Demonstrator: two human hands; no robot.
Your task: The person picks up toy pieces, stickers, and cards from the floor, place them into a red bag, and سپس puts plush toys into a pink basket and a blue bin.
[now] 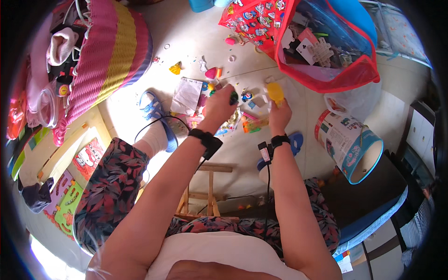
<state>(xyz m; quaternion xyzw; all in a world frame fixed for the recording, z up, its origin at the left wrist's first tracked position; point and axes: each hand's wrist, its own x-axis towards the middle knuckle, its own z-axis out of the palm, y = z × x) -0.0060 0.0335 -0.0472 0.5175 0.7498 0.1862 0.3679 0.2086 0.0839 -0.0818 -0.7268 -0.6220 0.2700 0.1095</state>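
My left hand (219, 108) reaches down over a scatter of small toys on the floor. Its fingers are closed around a small dark green thing (234, 97), whose kind I cannot make out. To the right, my right hand (280, 115) grips a flat, rounded yellow piece (274, 92) that sticks up past its fingers. An orange and green toy (253, 125) lies between the hands, near the right one. Left of my left hand is a sheet of paper with writing (187, 96). Beyond lie a pink toy piece (213, 73) and a yellow one (175, 68).
A striped woven basket (119, 44) full of things stands at the left. At the upper right a red-edged clear bag (322, 84) holds cards and clips. A cardboard tub (347, 144) lies tilted at the right. A small wooden stool (212, 186) stands between my legs.
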